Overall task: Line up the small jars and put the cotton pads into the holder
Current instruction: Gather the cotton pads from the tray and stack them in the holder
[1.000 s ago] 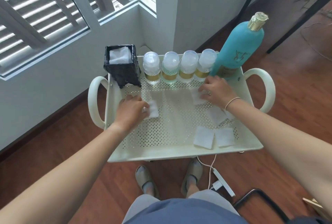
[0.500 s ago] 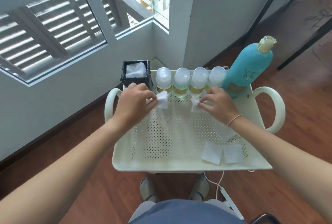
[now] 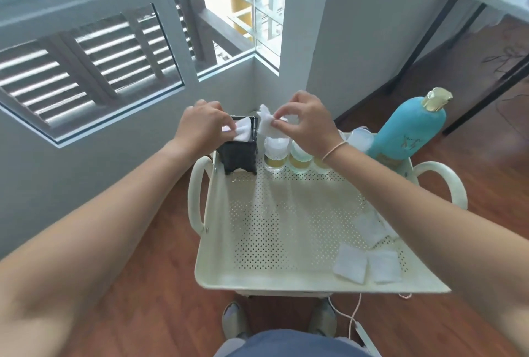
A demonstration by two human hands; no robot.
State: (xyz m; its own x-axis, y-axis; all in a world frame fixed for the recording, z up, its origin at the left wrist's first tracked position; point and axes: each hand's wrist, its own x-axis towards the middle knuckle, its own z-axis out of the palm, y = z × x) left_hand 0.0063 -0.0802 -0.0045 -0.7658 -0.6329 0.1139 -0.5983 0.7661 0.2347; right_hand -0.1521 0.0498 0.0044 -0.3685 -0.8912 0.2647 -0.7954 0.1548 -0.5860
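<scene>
Left hand pinches a soft white cotton pad over the black square holder; right hand pinches another pad above the clear jars — row partly hidden, probably four. Teal bottle beside; three loose pads on perforated cream tray.

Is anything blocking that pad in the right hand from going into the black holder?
Only the left hand, which is over the holder pressing in its own pad. The right hand's pad hangs beside the opening.
</scene>
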